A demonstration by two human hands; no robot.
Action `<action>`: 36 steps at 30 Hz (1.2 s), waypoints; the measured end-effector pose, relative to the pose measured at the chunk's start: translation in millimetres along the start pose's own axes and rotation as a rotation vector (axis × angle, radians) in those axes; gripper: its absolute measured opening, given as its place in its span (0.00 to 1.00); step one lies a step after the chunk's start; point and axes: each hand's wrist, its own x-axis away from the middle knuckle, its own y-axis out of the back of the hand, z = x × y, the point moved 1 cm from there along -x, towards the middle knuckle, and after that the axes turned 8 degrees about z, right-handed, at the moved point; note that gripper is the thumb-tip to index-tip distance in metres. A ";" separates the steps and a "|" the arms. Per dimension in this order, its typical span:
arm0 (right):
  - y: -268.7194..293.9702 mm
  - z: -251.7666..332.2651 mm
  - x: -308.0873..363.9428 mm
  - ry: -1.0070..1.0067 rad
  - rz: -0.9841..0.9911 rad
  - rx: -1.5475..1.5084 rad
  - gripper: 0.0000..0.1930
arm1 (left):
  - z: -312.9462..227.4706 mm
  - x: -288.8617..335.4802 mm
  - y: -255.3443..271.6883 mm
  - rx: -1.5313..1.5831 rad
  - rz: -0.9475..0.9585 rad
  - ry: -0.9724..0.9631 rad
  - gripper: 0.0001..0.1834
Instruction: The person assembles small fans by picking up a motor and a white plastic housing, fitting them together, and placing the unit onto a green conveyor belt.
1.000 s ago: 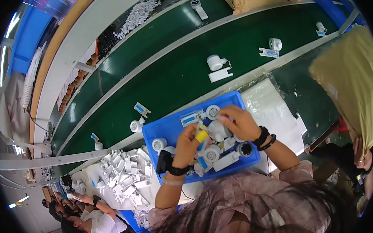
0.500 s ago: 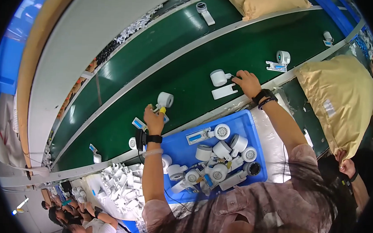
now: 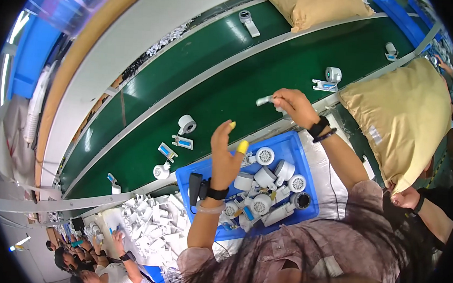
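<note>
Over the green conveyor belt [image 3: 229, 97], my right hand [image 3: 295, 108] is closed on a small white plastic piece [image 3: 263, 100] that sticks out past the fingertips. Motion blurs it, and part of a white shape shows under the palm. My left hand [image 3: 225, 159], with yellow covers on two fingers, is open and holds nothing above the left side of a blue tray [image 3: 312, 185]. Inside the tray are several white fan heads [image 3: 265, 155] and handle parts. On the belt left of that hand lie a white fan head [image 3: 187, 124] and a handle part with a blue cell [image 3: 183, 142].
A heap of white plastic shells [image 3: 151, 225] lies left of the tray. Another fan unit [image 3: 332, 75] is farther right on the belt. A tan sack [image 3: 399, 121] stands at right, gripped by another person's hand [image 3: 405, 198]. Co-workers sit at lower left.
My left hand has come away from the fan parts on the belt and moved right, over the tray. The white pieces by my right hand have left the belt; that hand now holds one.
</note>
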 end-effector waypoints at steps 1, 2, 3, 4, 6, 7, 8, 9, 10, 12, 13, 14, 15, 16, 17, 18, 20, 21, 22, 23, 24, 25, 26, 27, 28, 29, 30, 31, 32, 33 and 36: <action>0.3 18.0 13.1 0.008 -0.007 0.008 0.05 | -12.3 1.5 -2.4 0.000 -0.005 -0.013 0.32; -0.9 34.1 26.7 0.054 0.002 -0.156 0.04 | -28.9 2.4 -4.5 0.012 0.024 -0.076 0.36; -1.8 50.8 40.5 0.101 0.013 -0.320 0.05 | -45.8 3.7 -5.2 0.024 0.053 -0.140 0.40; -1.6 69.4 54.4 0.129 0.043 -0.304 0.05 | -61.5 6.0 -5.9 0.045 0.064 -0.163 0.43; -0.6 90.2 81.6 0.176 0.116 -0.282 0.05 | -85.2 8.1 -9.7 0.064 0.067 -0.251 0.46; -2.6 99.7 93.6 0.168 0.191 -0.331 0.05 | -89.9 12.6 -10.4 0.064 0.069 -0.261 0.46; -3.8 109.4 103.7 0.174 0.230 -0.347 0.05 | -95.5 18.4 -9.7 0.041 0.157 -0.272 0.45; -5.7 117.0 113.1 0.181 0.269 -0.363 0.06 | -100.9 24.7 -9.6 0.017 0.243 -0.280 0.45; -9.3 121.8 122.3 0.197 0.273 -0.349 0.06 | -101.5 31.4 -13.5 0.153 0.345 -0.153 0.39; -16.8 127.9 138.5 0.241 0.262 -0.340 0.07 | -105.0 46.7 -15.6 0.302 0.491 -0.039 0.36; -19.2 130.0 146.0 0.248 0.260 -0.341 0.07 | -104.9 54.9 -16.5 0.455 0.634 0.084 0.34; -20.8 131.4 153.7 0.264 0.268 -0.288 0.06 | -102.1 62.2 -16.4 0.409 0.631 0.032 0.29; -21.8 133.0 159.2 0.280 0.277 -0.237 0.06 | -101.6 70.6 -16.0 0.403 0.628 0.033 0.29; -20.5 138.1 164.0 0.309 0.268 -0.217 0.07 | -102.5 79.7 -16.7 0.537 0.622 0.074 0.27; -19.8 138.7 169.2 0.314 0.272 -0.221 0.07 | -102.4 86.7 -17.0 0.672 0.613 0.116 0.25; -18.8 137.8 175.0 0.301 0.304 -0.190 0.07 | -100.3 91.6 -16.1 0.606 0.579 0.056 0.18; -15.9 145.8 181.6 0.332 0.377 -0.100 0.07 | -106.2 100.7 -7.2 0.723 0.590 0.242 0.16; -18.8 148.1 186.4 0.338 0.391 -0.108 0.07 | -108.6 104.9 -4.0 0.842 0.606 0.419 0.13; -22.4 149.2 191.9 0.261 0.406 -0.194 0.08 | -110.5 107.9 -1.5 0.903 0.550 0.405 0.10; -24.9 150.0 196.3 0.183 0.421 -0.278 0.09 | -113.5 110.4 2.4 0.925 0.519 0.397 0.09; -26.1 150.8 199.0 0.133 0.479 -0.357 0.10 | -117.1 114.8 6.7 0.900 0.525 0.384 0.10; -29.0 144.7 204.3 0.132 0.483 -0.354 0.10 | -122.5 115.5 9.5 0.879 0.545 0.361 0.10; -37.1 132.9 210.8 0.036 0.533 -0.499 0.11 | -129.5 116.9 12.4 0.882 0.540 0.362 0.10; -42.3 126.7 215.7 -0.062 0.581 -0.643 0.13 | -137.6 118.6 15.1 0.848 0.586 0.354 0.11; -46.3 129.3 214.8 -0.145 0.597 -0.662 0.12 | -144.3 121.1 17.0 0.812 0.631 0.347 0.12; -52.5 127.5 215.1 -0.145 0.603 -0.662 0.12 | -150.4 125.0 18.5 0.813 0.626 0.350 0.12; -61.3 123.0 216.1 -0.040 0.618 -0.630 0.09 | -156.7 129.8 19.7 0.793 0.657 0.292 0.13; -68.4 123.7 216.5 0.066 0.633 -0.596 0.08 | -160.7 134.2 21.0 0.770 0.686 0.234 0.13; -74.3 127.2 218.7 0.099 0.614 -0.604 0.09 | -163.6 137.4 21.0 0.676 0.670 0.107 0.15; -75.6 131.9 221.6 0.101 0.620 -0.605 0.09 | -163.2 142.0 19.4 0.676 0.664 0.110 0.15; -80.5 139.1 229.9 -0.112 0.318 -0.502 0.06 | -160.3 157.7 11.5 0.707 0.503 0.237 0.16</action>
